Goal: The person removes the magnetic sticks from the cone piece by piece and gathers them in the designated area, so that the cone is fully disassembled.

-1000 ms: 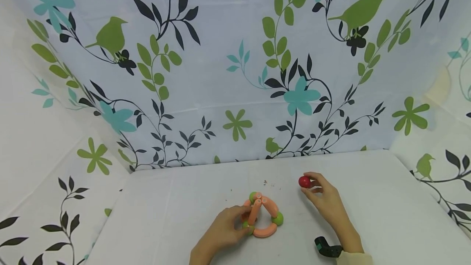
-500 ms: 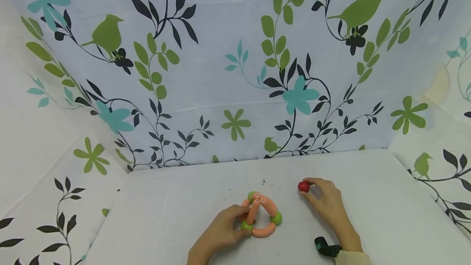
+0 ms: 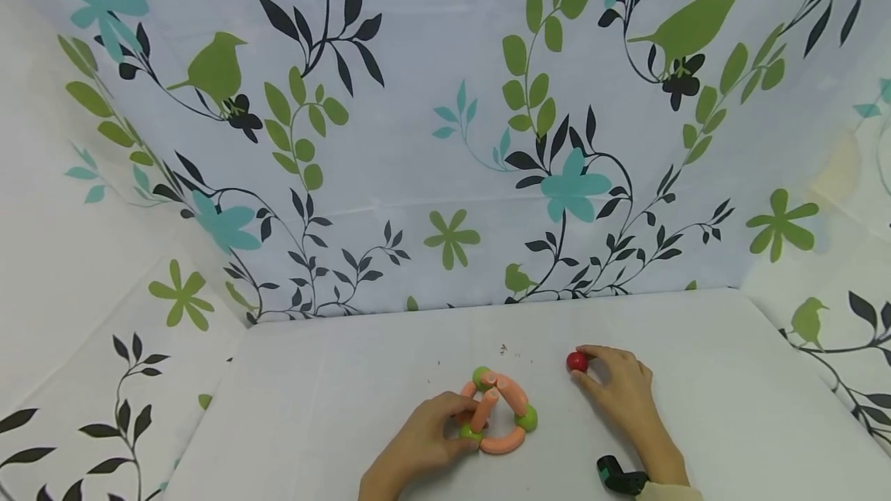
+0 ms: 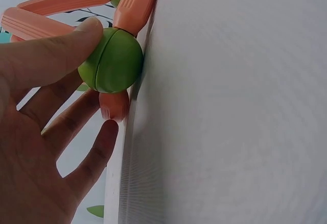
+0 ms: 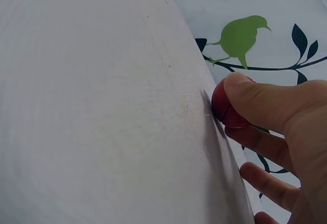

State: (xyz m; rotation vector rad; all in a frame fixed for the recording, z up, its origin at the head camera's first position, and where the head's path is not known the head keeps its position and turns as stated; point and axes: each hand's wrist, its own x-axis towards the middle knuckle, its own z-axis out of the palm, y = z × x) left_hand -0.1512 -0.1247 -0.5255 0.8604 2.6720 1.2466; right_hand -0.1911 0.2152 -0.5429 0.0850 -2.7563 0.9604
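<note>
My left hand pinches a green ball at the near left corner of a toy frame. Curved orange rods, such as the front rod, join it to a right green ball and a far green ball in a ring on the table. Straighter orange rods lean up from the corners toward the middle; the left leaning rod has its top lower than the others. To the right, my right hand holds a red ball between thumb and fingertips, close over the tabletop.
The white table backs onto a patterned cloth with birds and leaves. Small dark specks lie behind the ring. A black wrist device sits at my right wrist, by the sleeve.
My right hand has come down slightly toward me with the red ball. The left leaning rod has tipped, its top dropping away from the other rods. My left hand keeps its grip.
</note>
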